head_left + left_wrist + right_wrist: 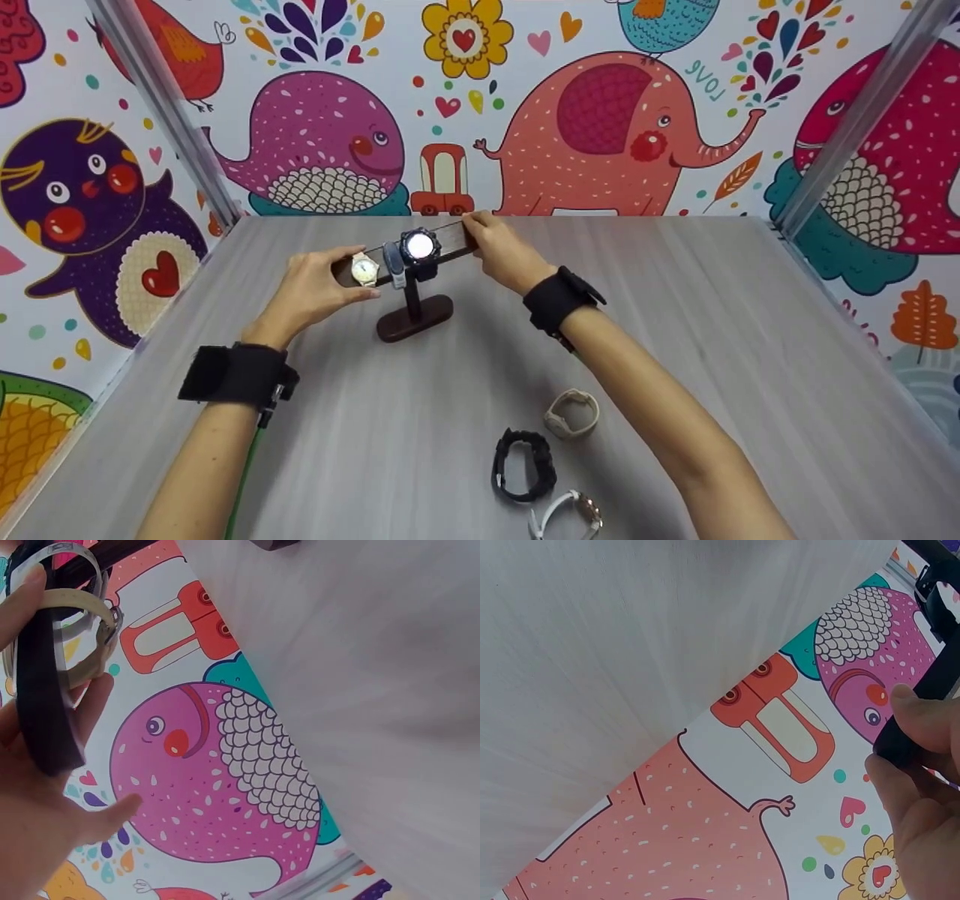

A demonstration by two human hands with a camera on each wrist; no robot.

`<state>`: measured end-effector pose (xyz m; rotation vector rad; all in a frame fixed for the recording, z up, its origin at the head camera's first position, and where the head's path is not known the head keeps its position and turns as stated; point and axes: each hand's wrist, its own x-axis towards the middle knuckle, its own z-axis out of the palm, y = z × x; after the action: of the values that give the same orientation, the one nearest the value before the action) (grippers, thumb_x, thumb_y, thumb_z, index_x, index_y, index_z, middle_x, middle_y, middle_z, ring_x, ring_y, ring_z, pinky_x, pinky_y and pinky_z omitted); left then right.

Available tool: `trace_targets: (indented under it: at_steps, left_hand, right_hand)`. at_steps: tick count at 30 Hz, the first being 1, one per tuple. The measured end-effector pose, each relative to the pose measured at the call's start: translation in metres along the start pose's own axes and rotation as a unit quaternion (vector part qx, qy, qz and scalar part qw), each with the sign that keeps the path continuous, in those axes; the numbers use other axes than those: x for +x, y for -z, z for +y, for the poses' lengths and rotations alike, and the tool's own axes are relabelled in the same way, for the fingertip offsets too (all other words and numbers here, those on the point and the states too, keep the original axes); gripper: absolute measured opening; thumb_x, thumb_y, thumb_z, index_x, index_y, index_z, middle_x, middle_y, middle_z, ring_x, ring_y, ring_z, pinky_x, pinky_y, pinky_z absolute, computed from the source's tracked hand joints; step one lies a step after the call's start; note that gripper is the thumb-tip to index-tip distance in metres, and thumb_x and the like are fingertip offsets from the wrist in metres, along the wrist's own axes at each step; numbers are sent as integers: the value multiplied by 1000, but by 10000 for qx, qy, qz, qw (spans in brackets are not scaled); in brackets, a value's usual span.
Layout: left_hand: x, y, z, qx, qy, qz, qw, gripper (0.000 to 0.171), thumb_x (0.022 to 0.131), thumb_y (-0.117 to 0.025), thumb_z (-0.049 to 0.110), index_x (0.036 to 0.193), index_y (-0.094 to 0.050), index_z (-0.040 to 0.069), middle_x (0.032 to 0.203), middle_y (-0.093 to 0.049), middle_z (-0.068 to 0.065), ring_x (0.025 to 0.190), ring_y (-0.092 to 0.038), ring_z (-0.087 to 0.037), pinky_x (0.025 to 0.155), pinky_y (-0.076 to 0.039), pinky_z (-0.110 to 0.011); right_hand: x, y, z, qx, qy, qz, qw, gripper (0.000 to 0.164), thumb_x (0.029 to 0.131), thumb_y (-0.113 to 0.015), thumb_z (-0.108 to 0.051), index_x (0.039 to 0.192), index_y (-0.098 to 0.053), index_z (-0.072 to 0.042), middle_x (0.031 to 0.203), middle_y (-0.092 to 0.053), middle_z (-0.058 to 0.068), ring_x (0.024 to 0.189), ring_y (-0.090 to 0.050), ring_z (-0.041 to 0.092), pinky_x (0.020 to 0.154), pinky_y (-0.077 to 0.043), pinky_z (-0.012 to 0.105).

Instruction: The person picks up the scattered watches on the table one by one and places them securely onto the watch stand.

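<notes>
A dark brown watch stand (415,318) with a crossbar stands toward the back of the table. My left hand (311,289) grips the crossbar's left end, beside a pale watch (364,270); in the left wrist view its fingers (94,701) reach behind the bar at the cream strap (75,598). My right hand (504,251) pinches the bar's right end between thumb and fingers, as the right wrist view also shows at the dark bar end (900,744). Between the hands, a slim grey band (394,262) and a black watch (420,246) with a bright glare hang on the bar.
Nearer the front lie a beige watch (572,414), a black strap watch (523,465) and a white strap watch (566,517), close to my right forearm. A printed wall (450,97) borders the table (337,450) at the back. A green cable (244,480) runs along my left forearm.
</notes>
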<state>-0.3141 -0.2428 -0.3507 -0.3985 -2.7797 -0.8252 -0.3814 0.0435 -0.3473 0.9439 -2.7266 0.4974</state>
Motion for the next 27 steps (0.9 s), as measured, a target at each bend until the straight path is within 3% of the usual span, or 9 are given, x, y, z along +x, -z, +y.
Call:
trace_targets:
  at_steps: [4, 12, 15, 18, 23, 27]
  left_hand:
    - [2, -2, 2, 65, -120, 31, 9999, 72, 76, -88, 31, 137, -60, 4, 123, -69, -24, 95, -61, -37, 95, -36, -51]
    - [3, -7, 1, 22, -244, 227, 9994, 72, 74, -89, 31, 136, -62, 5, 124, -70, -22, 95, -64, -37, 94, -33, -47]
    - [5, -5, 2, 100, -270, 200, 9994, 73, 74, -89, 31, 137, -61, 6, 124, -69, -23, 98, -65, -40, 110, -29, -58]
    - [7, -2, 2, 184, -293, 136, 9993, 73, 75, -88, 31, 138, -60, 7, 125, -68, -24, 109, -64, -44, 120, -13, -71]
    - [6, 0, 5, 347, -255, -25, 9991, 76, 75, -88, 34, 140, -58, 8, 136, -62, -23, 138, -46, -44, 117, 5, -79]
    - [3, -1, 9, 620, -266, -308, 9972, 90, 77, -85, 41, 150, -45, 7, 153, -47, -19, 152, -24, -43, 113, 12, -79]
  right_hand:
    - [-1, -1, 0, 68, -44, -40, 10000, 56, 93, -61, 8, 146, -43, 8, 144, -49, 27, 130, -55, 36, 111, -49, 40]
    - [-1, 1, -1, -59, 6, -15, 10000, 57, 93, -61, 8, 147, -42, 8, 143, -50, 27, 129, -57, 37, 109, -51, 40]
    - [1, 3, -2, -84, 17, 15, 10000, 56, 94, -61, 7, 147, -43, 8, 143, -51, 27, 129, -57, 37, 109, -51, 39]
    - [2, 5, -2, -98, -11, 18, 9999, 55, 94, -60, 6, 146, -43, 7, 143, -50, 27, 129, -57, 36, 109, -51, 39]
    - [1, 6, -2, 60, -179, -136, 9997, 60, 93, -64, 5, 148, -42, 6, 148, -47, 25, 132, -55, 36, 111, -50, 40]
    - [-1, 7, -1, 358, -290, -411, 9981, 67, 92, -67, 2, 151, -36, 6, 155, -41, 24, 140, -48, 36, 116, -44, 41]
